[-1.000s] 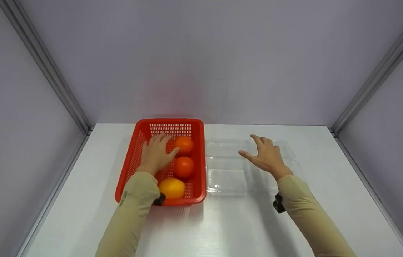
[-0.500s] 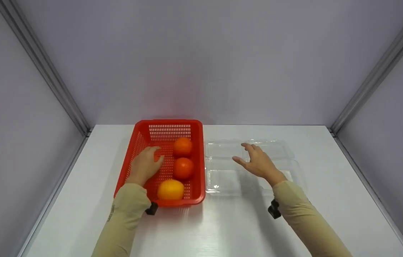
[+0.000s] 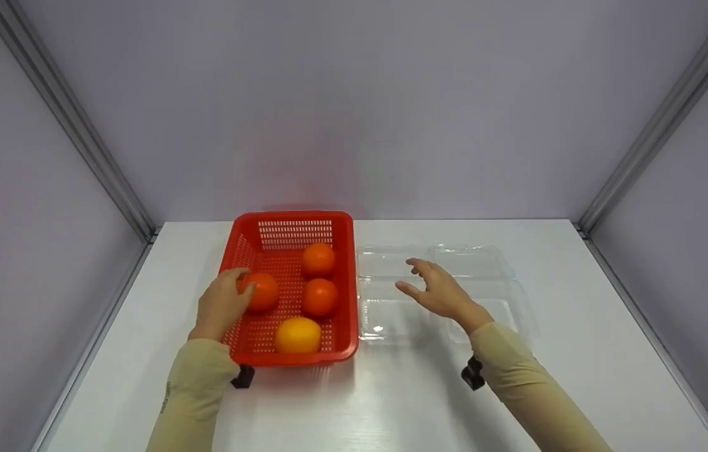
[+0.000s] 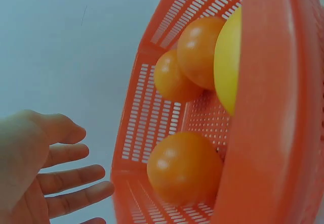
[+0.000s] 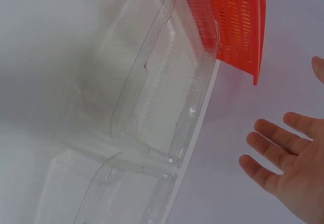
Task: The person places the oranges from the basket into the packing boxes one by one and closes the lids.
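Observation:
My left hand (image 3: 223,304) hovers over the left rim of a red plastic basket (image 3: 355,282), fingers loosely spread and holding nothing. The nearest fruit is an orange (image 3: 263,292) at the basket's left side; in the left wrist view a gap separates this orange (image 4: 183,168) from the fingers. Along the basket's right side lie two more oranges, one at the back (image 3: 318,259) and one in the middle (image 3: 320,297). A yellow fruit (image 3: 298,335) sits in front of them. Above clear plastic containers (image 3: 385,319), my right hand (image 3: 439,292) hangs with relaxed fingers and nothing in its grasp.
Basket and containers stand side by side on a white table (image 3: 354,414). Another clear container (image 3: 473,260) is at the back right. Grey panels (image 3: 354,113) enclose the table at the back and both sides.
My left hand has moved left and toward me, from inside the basket to its left rim, uncovering the left orange. The right hand has drifted left and slightly nearer.

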The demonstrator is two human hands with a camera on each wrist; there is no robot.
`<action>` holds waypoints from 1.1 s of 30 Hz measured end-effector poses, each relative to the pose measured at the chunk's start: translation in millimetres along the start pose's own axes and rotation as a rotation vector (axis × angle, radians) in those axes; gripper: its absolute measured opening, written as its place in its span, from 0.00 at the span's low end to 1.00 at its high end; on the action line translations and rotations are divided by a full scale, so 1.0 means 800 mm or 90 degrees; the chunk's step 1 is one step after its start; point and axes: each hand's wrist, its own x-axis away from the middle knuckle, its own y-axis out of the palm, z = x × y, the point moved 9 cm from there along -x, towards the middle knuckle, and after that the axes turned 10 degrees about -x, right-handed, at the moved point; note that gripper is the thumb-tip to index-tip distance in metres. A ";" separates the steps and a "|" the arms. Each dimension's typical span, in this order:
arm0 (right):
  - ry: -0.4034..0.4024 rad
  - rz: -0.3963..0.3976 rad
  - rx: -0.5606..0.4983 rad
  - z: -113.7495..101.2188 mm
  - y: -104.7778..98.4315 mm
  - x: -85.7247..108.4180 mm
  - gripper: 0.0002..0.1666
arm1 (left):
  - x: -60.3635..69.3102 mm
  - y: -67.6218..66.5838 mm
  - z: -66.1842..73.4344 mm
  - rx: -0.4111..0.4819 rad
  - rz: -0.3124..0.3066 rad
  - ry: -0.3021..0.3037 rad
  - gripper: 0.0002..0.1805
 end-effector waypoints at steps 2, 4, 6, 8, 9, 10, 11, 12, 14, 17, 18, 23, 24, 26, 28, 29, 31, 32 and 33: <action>-0.008 -0.004 -0.010 -0.005 0.003 0.000 0.38 | 0.001 -0.004 -0.008 0.006 0.001 -0.006 0.24; -0.018 -0.008 -0.019 -0.011 0.005 0.000 0.37 | 0.002 -0.007 -0.015 0.006 0.007 -0.010 0.24; -0.031 -0.009 -0.024 -0.016 0.008 -0.001 0.35 | 0.004 -0.010 -0.021 0.013 0.009 -0.016 0.24; -0.047 -0.011 -0.027 -0.023 0.010 -0.001 0.32 | 0.004 -0.011 -0.028 0.017 0.007 -0.022 0.24; -0.055 -0.014 -0.026 -0.026 0.012 -0.001 0.31 | 0.005 -0.012 -0.031 0.019 0.004 -0.025 0.24; -0.064 -0.018 -0.025 -0.029 0.014 -0.001 0.29 | 0.006 -0.012 -0.034 0.021 0.001 -0.029 0.24; -0.075 -0.022 -0.023 -0.033 0.017 -0.001 0.28 | 0.006 -0.012 -0.038 0.023 -0.002 -0.035 0.24; -0.087 -0.027 -0.018 -0.037 0.019 -0.001 0.27 | 0.008 -0.012 -0.041 0.024 -0.005 -0.041 0.24; -0.101 -0.038 -0.025 -0.044 0.025 0.000 0.25 | 0.010 -0.013 -0.048 0.025 -0.009 -0.054 0.24; -0.137 -0.044 -0.026 -0.056 0.030 0.001 0.22 | 0.013 -0.013 -0.058 0.017 -0.007 -0.074 0.25; -0.145 -0.043 -0.030 -0.059 0.032 0.002 0.21 | 0.014 -0.012 -0.060 0.015 -0.008 -0.080 0.25; -0.174 -0.041 -0.044 -0.076 0.039 0.005 0.17 | 0.016 -0.001 -0.074 0.032 -0.046 -0.113 0.25; -0.177 -0.043 -0.045 -0.080 0.041 0.005 0.17 | 0.016 0.003 -0.077 0.040 -0.060 -0.117 0.25; -0.186 -0.049 -0.048 -0.087 0.046 0.005 0.16 | 0.017 0.009 -0.081 0.060 -0.087 -0.124 0.25; -0.191 -0.058 -0.052 -0.094 0.052 0.005 0.16 | 0.017 0.015 -0.085 0.080 -0.110 -0.129 0.25; -0.197 -0.062 -0.052 -0.098 0.054 0.005 0.16 | 0.017 0.016 -0.086 0.092 -0.114 -0.129 0.25; -0.203 -0.070 -0.056 -0.104 0.059 0.006 0.16 | 0.016 0.017 -0.088 0.120 -0.119 -0.135 0.24; -0.206 -0.073 -0.057 -0.107 0.061 0.006 0.16 | 0.016 0.018 -0.090 0.136 -0.123 -0.142 0.24; -0.206 -0.077 -0.060 -0.110 0.064 0.007 0.16 | 0.016 0.018 -0.092 0.150 -0.126 -0.149 0.24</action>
